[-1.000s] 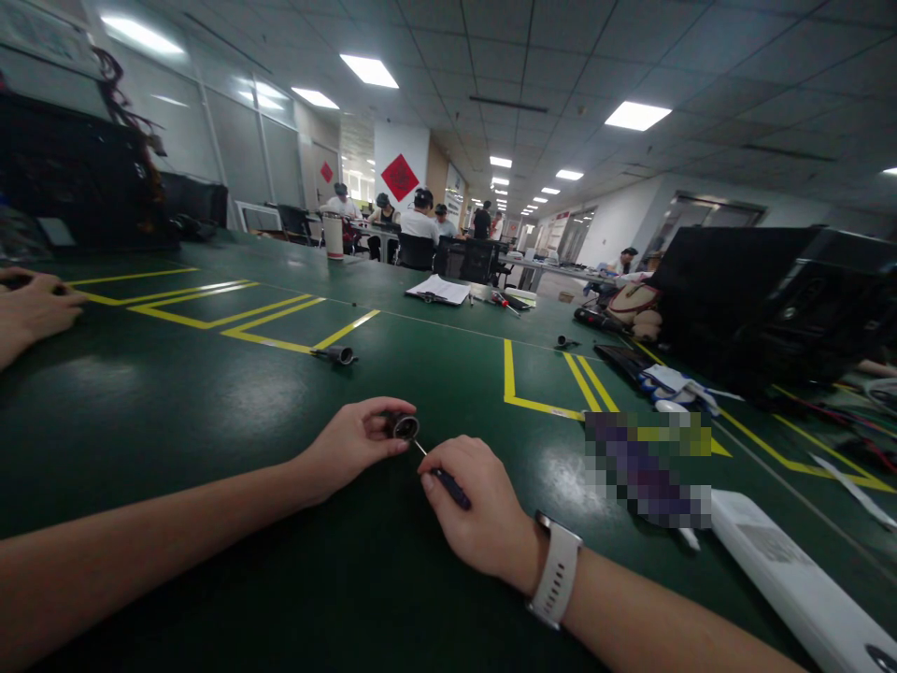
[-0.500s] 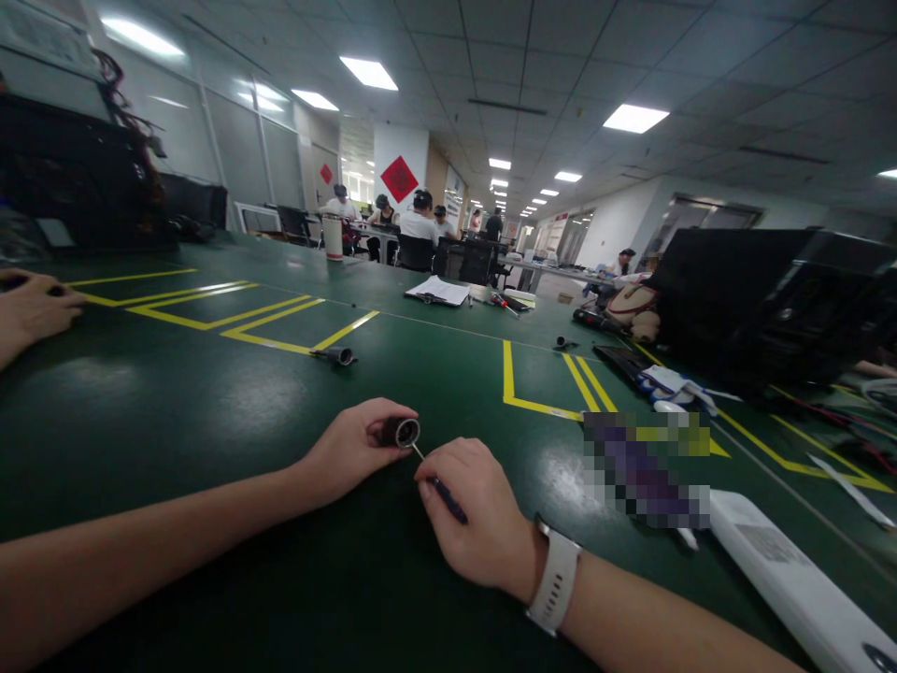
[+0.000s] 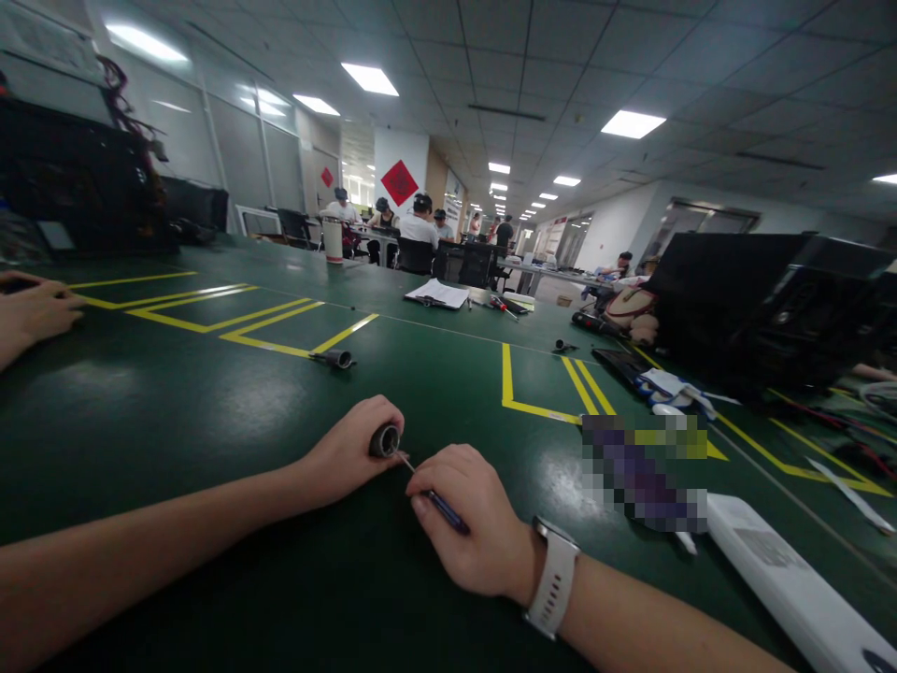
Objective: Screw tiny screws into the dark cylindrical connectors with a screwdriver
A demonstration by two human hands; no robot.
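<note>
My left hand [image 3: 347,455] rests on the green table [image 3: 210,402] with its fingers wrapped round a small dark metal cylinder [image 3: 385,440], whose open end faces right. My right hand [image 3: 466,520], with a white watch on the wrist, pinches a thin screwdriver with a dark blue handle [image 3: 438,502]. The screwdriver's metal tip reaches the cylinder's open end. Both forearms lie on the table.
A similar small cylinder [image 3: 337,358] lies further out by yellow floor-style lines. Another person's hand [image 3: 32,308] rests at the far left. A long white box [image 3: 791,584] lies at the right, black cases [image 3: 763,304] behind it. A clipboard [image 3: 438,293] and seated people are far off.
My left hand has closed more tightly over the cylinder and turned it. Both hands have drawn slightly nearer to me. The screwdriver tip stays at the cylinder.
</note>
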